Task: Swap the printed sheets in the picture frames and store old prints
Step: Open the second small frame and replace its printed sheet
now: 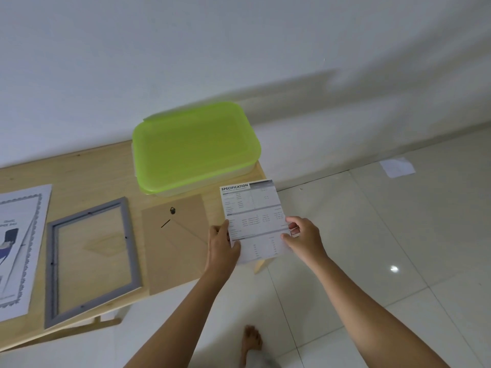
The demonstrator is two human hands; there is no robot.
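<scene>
Wooden table [87, 171] set against a white wall, carrying the work. At its far right end stands a storage box with a green lid [195, 146], lid on, the likely place for old prints. At the left edge lies a large bordered print [22, 235], partly out of view. Beside it lies the grey picture frame [90, 258], emptied, the table grain showing through its opening. Just right of the frame lies the brown backing board [176, 243], hanger side up, detached. Over the table's right corner the person holds a printed sheet headed "SPECIFICATION" [253, 213]; the left hand [221, 244] pinches its left edge and the right hand [304, 236] pinches its right edge, both closed on the paper, which is lifted clear of the table. Judged progress: frame opened and emptied; whether the held sheet is the old print or the new one cannot be told. Left to do: load a sheet, refit the backing, store the old print. Obstacle: the closed lid must come off first. A loose paper [397, 167] lies on the tiled floor, well apart
</scene>
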